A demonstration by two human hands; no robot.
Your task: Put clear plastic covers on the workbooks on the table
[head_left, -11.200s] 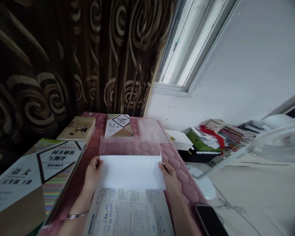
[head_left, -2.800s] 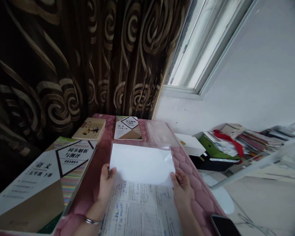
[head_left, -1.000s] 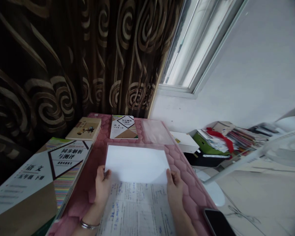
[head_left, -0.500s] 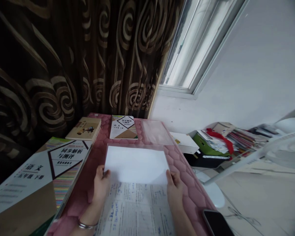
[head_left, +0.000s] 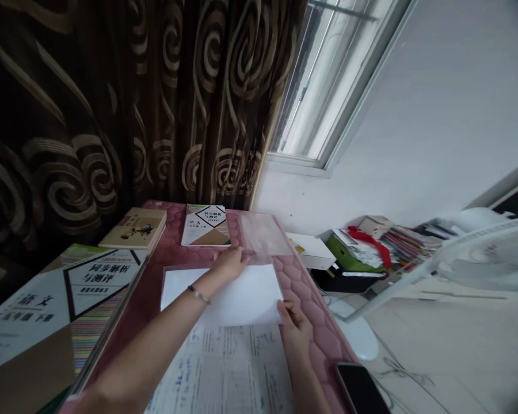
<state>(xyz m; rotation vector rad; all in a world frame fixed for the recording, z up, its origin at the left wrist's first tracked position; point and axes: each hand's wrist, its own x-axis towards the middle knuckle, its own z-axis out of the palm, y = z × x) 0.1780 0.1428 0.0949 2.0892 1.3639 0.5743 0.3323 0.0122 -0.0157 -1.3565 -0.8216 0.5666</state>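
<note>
My left hand reaches across the white paper sheet and lies on its far edge, where a clear plastic sleeve extends up the pink quilted mat. Whether those fingers grip the sleeve is hard to tell. My right hand pinches the sheet's near right corner. Below both hands, a printed worksheet with blue marks lies on the mat, its lower part cut off by the frame. My left forearm hides the sheet's near left part.
A large workbook leans along the mat's left side, and two more books lie at its far end. A black phone sits beyond the right edge. Further right stand a white fan and piled papers.
My left hand has left the sheet's near left edge and crossed over to its far edge. The sheet now sits further left and slightly skewed, while my right hand stays at the near right corner.
</note>
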